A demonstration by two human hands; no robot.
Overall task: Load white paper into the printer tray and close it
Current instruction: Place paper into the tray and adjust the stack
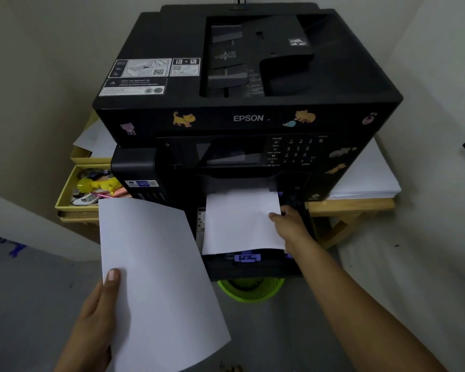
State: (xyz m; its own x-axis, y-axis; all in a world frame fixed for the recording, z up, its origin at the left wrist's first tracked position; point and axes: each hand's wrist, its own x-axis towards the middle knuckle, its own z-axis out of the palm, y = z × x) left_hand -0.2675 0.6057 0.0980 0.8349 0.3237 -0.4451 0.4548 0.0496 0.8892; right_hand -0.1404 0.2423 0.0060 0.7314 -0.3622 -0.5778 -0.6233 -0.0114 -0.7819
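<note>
Left hand grips a white sheet out front, thumb on top. Right hand pinches the paper lying in the printer's pulled-out tray on the desk.

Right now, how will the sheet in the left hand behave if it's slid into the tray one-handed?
Probably floppy: the white paper sheet already curves while the left hand pinches only one edge. Likely very light, so it may flutter or skew. It could catch on the paper the right hand is seating in the open tray.
</note>
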